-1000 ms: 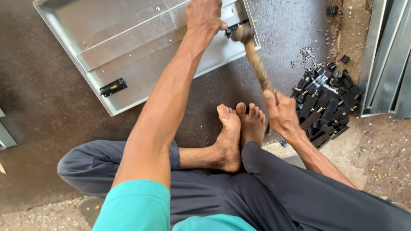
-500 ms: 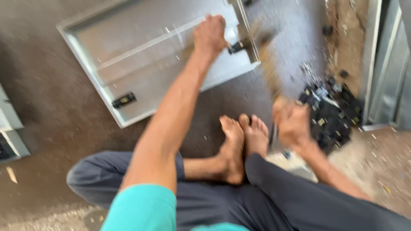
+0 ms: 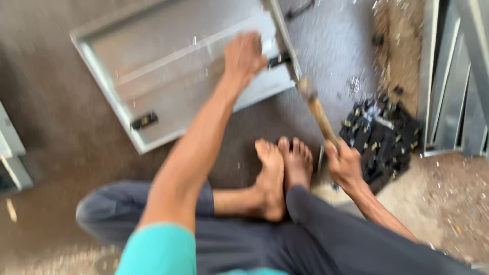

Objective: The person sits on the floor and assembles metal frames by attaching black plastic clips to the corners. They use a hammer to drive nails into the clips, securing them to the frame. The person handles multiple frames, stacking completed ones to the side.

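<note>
I sit cross-legged on the floor, bare feet together. My left hand rests on a flat grey metal panel, fingers by a small black latch part at its right edge. My right hand is shut on the wooden handle of a hammer. The blurred hammer head sits close to the panel's right edge, just below the latch part. A second black latch is fixed near the panel's lower left edge.
A heap of small black metal parts lies on the floor right of my right hand. Grey metal panels lean at the far right. More grey metal shows at the left edge. Dirt and debris cover the ground at right.
The view has shifted, so the panel now sits lower and more central. The hammer swung and its head is again near the panel's right edge. My left hand stays by the latch part.
</note>
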